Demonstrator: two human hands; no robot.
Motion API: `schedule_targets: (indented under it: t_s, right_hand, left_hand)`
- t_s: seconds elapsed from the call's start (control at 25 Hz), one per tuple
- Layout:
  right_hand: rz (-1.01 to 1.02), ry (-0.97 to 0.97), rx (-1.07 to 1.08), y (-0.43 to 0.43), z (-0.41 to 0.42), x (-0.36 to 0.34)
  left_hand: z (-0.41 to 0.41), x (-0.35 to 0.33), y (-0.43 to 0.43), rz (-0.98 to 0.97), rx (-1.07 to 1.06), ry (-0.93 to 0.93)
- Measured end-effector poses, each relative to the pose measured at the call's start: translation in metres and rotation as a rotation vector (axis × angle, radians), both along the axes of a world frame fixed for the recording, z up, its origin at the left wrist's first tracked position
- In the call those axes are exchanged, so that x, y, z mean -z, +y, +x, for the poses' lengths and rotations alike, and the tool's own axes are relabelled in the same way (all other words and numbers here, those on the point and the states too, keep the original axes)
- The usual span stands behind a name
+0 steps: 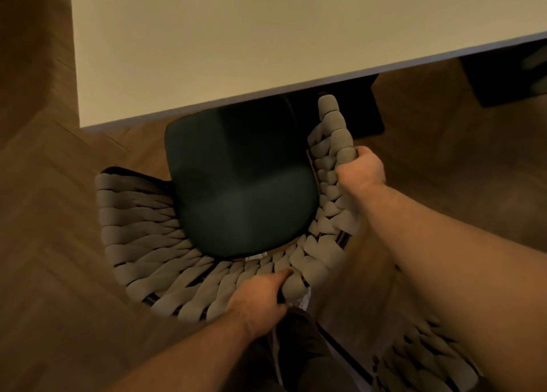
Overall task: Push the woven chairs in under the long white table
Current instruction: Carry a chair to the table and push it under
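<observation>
Grey rope-woven chair with dark green seat cushion (139, 234): seat front just under the near edge of the long white table (266, 36), by its left corner. Left hand (260, 297) grips the back rim; right hand (359, 169) grips the right armrest. Best to push evenly and square it to the edge. No writing can be read.

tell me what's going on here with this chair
A person stands behind a woven chair and grips it with both hands. The left hand holds the top of the woven backrest, and the right hand holds the rim of the right-side arm. The front of the dark green seat cushion is just under the edge of the long white table; most of the seat is not yet under it. Part of a second woven chair shows at lower right.
</observation>
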State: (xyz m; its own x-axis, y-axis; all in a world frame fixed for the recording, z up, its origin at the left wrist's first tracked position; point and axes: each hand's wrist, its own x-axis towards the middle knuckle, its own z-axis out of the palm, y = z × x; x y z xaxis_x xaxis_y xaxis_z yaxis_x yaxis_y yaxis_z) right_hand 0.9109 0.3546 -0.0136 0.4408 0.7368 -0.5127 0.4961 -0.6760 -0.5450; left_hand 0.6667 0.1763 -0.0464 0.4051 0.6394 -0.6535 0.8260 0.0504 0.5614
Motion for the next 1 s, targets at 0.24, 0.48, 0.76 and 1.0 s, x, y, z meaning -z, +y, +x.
schedule_targets:
  t_s: [0.24, 0.48, 0.76, 1.0]
  right_hand:
    - [-0.056, -0.156, -0.028, 0.044, 0.019, 0.016]
    - [-0.089, -0.241, -0.035, 0.046, 0.034, 0.042]
    - [-0.036, -0.608, -0.606, -0.013, 0.016, 0.045]
    - [-0.365, -0.150, -1.371, -0.115, -0.027, 0.032]
  left_hand:
    - [0.040, 0.021, 0.035, 0.035, -0.036, -0.009]
    - [0.056, 0.032, 0.043, 0.002, 0.043, 0.083]
    - [0.007, 0.017, 0.045, -0.047, 0.280, 0.101]
    - [-0.076, 0.013, 0.035, 0.007, 0.429, 0.415]
